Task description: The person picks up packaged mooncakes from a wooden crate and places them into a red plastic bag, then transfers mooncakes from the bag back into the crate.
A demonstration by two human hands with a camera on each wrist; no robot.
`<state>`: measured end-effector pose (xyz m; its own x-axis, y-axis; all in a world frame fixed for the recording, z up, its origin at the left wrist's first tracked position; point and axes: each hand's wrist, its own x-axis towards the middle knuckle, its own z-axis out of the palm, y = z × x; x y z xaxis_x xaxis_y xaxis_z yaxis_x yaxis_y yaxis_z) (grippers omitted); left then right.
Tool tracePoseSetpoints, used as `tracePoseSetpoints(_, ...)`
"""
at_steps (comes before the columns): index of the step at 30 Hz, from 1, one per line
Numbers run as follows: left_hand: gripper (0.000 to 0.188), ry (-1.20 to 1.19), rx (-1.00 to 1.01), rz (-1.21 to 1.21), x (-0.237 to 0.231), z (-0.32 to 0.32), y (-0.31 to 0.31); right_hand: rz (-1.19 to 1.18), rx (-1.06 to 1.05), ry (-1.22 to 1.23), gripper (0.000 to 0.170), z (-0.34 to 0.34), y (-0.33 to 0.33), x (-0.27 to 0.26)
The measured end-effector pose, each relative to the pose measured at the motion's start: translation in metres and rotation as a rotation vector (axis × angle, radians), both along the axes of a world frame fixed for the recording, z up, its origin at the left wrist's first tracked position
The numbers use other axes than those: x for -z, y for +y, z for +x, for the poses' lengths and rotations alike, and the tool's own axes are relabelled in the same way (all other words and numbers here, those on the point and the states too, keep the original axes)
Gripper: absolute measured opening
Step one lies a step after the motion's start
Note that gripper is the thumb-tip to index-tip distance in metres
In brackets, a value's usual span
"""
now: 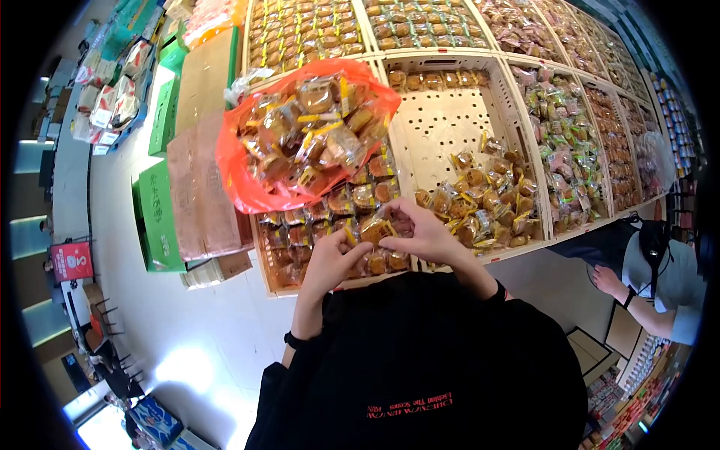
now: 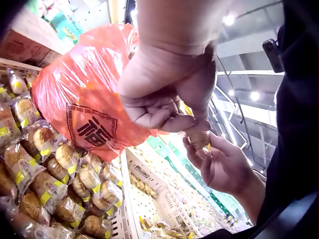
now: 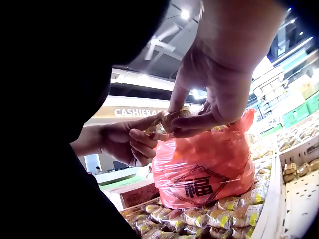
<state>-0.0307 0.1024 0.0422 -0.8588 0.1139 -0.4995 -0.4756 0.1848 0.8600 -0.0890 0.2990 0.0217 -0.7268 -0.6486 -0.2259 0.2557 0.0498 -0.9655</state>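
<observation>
Both hands hold one small clear-wrapped pastry [image 1: 376, 229] between them, above the near crate. In the head view the left hand [image 1: 331, 259] pinches its left side and the right hand [image 1: 426, 234] pinches its right side. The left wrist view has the left hand [image 2: 167, 87] above and the right hand [image 2: 224, 167] opposite, with the pastry [image 2: 198, 139] at their fingertips. A red plastic bag [image 1: 247, 187] full of wrapped pastries stands open on the crate's rows, just beyond the hands. The bag's side [image 3: 204, 169] bears a black printed character.
Right of the near crate, another crate [image 1: 431, 127] holds loose wrapped pastries at its near end and a row at its far end. More filled crates [image 1: 566, 142] extend right and behind. Cardboard boxes [image 1: 196, 187] stand at left. Another person's hand [image 1: 609, 280] is at right.
</observation>
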Motion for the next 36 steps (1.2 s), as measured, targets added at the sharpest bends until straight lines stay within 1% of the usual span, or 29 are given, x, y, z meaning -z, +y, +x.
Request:
tracePoseSetpoints(2, 0.022, 0.014, 0.006, -0.101, -0.001, -0.005, 0.004, 0.008, 0.004, -0.086, 0.043, -0.007, 0.005, 0.0)
tracePoseSetpoints(3, 0.018, 0.035, -0.006, -0.087, 0.002, -0.008, 0.007, 0.018, 0.021, -0.083, 0.043, -0.014, 0.01, 0.001)
tracePoseSetpoints(5, 0.016, 0.025, -0.019, -0.036, 0.02, -0.008, 0.004, -0.075, 0.159, -0.117, 0.043, -0.035, 0.02, 0.011)
tracePoseSetpoints(6, 0.015, 0.011, -0.045, 0.003, 0.025, -0.008, 0.002, -0.128, 0.257, -0.058, 0.044, -0.048, 0.029, 0.026)
tracePoseSetpoints(7, 0.016, -0.049, -0.073, 0.031, 0.022, -0.009, 0.002, -0.11, 0.413, -0.115, 0.046, -0.065, 0.036, 0.027)
tracePoseSetpoints(8, 0.016, -0.051, -0.065, 0.037, 0.026, -0.009, 0.0, -0.092, 0.569, -0.174, 0.048, -0.082, 0.043, 0.029)
tracePoseSetpoints(10, 0.018, -0.079, -0.066, -0.038, 0.037, -0.009, -0.005, -0.084, 0.827, -0.212, 0.049, -0.118, 0.053, 0.048)
tracePoseSetpoints(11, 0.02, -0.111, -0.023, -0.085, 0.037, -0.012, -0.008, -0.057, 0.879, -0.212, 0.051, -0.137, 0.06, 0.066)
tracePoseSetpoints(12, 0.021, -0.146, -0.049, -0.002, 0.043, -0.011, -0.01, -0.064, 0.88, -0.208, 0.051, -0.158, 0.063, 0.082)
tracePoseSetpoints(14, 0.022, -0.142, -0.023, -0.049, 0.046, -0.015, -0.011, -0.058, 0.984, -0.25, 0.051, -0.195, 0.067, 0.116)
tracePoseSetpoints(16, 0.024, -0.186, -0.023, -0.042, 0.05, -0.02, -0.011, -0.066, 0.973, -0.255, 0.05, -0.235, 0.067, 0.147)
tracePoseSetpoints(18, 0.024, -0.193, -0.025, -0.054, 0.059, -0.022, -0.011, -0.035, 1.037, -0.311, 0.047, -0.267, 0.059, 0.173)
tracePoseSetpoints(19, 0.024, -0.213, -0.006, -0.051, 0.061, -0.024, -0.011, -0.058, 1.086, -0.351, 0.047, -0.283, 0.054, 0.186)
tracePoseSetpoints(20, 0.024, -0.232, 0.014, -0.051, 0.063, -0.027, -0.011, -0.059, 1.089, -0.356, 0.047, -0.295, 0.052, 0.198)
tracePoseSetpoints(21, 0.024, -0.218, 0.011, -0.046, 0.061, -0.029, -0.011, 0.035, 1.09, -0.325, 0.047, -0.309, 0.049, 0.211)
tracePoseSetpoints(22, 0.024, -0.232, 0.05, -0.084, 0.068, -0.028, -0.014, 0.124, 1.086, -0.292, 0.048, -0.323, 0.045, 0.222)
tracePoseSetpoints(23, 0.025, -0.234, 0.066, -0.097, 0.072, -0.027, -0.016, 0.086, 1.107, -0.215, 0.047, -0.332, 0.041, 0.233)
tracePoseSetpoints(24, 0.026, -0.242, 0.081, -0.107, 0.073, -0.029, -0.016, 0.081, 1.107, -0.223, 0.047, -0.339, 0.037, 0.236)
tracePoseSetpoints(25, 0.029, -0.311, 0.059, -0.071, 0.068, -0.033, -0.016, 0.115, 1.079, -0.199, 0.045, -0.346, 0.035, 0.238)
tracePoseSetpoints(27, 0.029, -0.296, 0.03, -0.046, 0.073, -0.033, -0.017, 0.178, 1.032, -0.169, 0.037, -0.353, 0.031, 0.243)
tracePoseSetpoints(28, 0.03, -0.28, 0.002, -0.016, 0.074, -0.032, -0.017, 0.183, 1.031, -0.178, 0.037, -0.354, 0.034, 0.245)
tracePoseSetpoints(30, 0.031, -0.274, 0.008, -0.016, 0.077, -0.031, -0.019, 0.67, 0.804, 0.208, 0.04, -0.357, 0.043, 0.246)
tracePoseSetpoints(31, 0.031, -0.297, 0.022, -0.018, 0.083, -0.029, -0.021, 0.75, 0.806, 0.347, 0.041, -0.357, 0.045, 0.246)
tracePoseSetpoints(32, 0.031, -0.317, 0.035, -0.021, 0.086, -0.027, -0.021, 0.751, 0.806, 0.344, 0.041, -0.356, 0.046, 0.246)
tracePoseSetpoints(34, 0.031, -0.311, 0.032, 0.0, 0.087, -0.027, -0.018, 0.866, 0.849, 0.579, 0.039, -0.353, 0.047, 0.244)
tracePoseSetpoints(35, 0.031, -0.302, 0.026, 0.021, 0.087, -0.027, -0.016, 0.865, 0.851, 0.578, 0.039, -0.354, 0.047, 0.242)
tracePoseSetpoints(36, 0.031, -0.301, 0.028, 0.019, 0.086, -0.029, -0.015, 0.845, 0.767, 0.547, 0.037, -0.355, 0.048, 0.242)
